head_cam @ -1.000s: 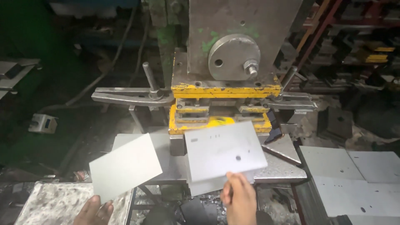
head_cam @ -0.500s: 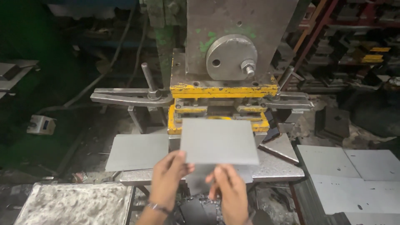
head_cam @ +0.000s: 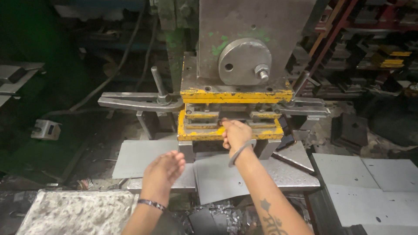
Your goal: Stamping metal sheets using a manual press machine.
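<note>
My right hand (head_cam: 235,134) reaches into the yellow press die (head_cam: 204,132), grip hidden, while my left hand (head_cam: 163,169) hovers spread over the metal sheet (head_cam: 139,156)

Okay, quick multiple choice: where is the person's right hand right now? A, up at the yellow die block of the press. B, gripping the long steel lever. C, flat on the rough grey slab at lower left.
A: the right hand reaches up against the yellow-painted steel die block under the press, far from the slab and lever.
</note>
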